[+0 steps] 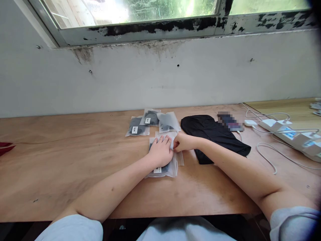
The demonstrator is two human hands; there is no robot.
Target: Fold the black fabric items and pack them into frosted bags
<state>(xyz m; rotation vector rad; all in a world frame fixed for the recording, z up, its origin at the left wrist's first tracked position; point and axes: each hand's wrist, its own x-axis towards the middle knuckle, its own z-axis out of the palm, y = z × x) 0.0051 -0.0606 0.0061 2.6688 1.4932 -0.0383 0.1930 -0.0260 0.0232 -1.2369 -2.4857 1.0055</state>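
Note:
A frosted plastic bag [172, 170] with dark folded cloth inside and a white barcode label lies on the table in front of me. My left hand [162, 152] rests flat on it, fingers stretched out. At the bag's right edge my right hand [185, 142] has its fingers curled into a pinch. The pinched edge is mostly hidden by the fingers. The edge of another clear bag [181, 160] sticks out beneath on the right. Just beyond lie a labelled bag [132, 125], a second labelled bag [150, 119] overlapping it, and a frosted bag [169, 121].
A black cloth [208, 129] lies spread beside my right forearm. Behind it are a phone [237, 126] on a cable and a white power strip [296, 135] with chargers and loose cords. Red material [6, 149] shows at the far left. A wall with a window [150, 13] borders the wooden table [62, 160].

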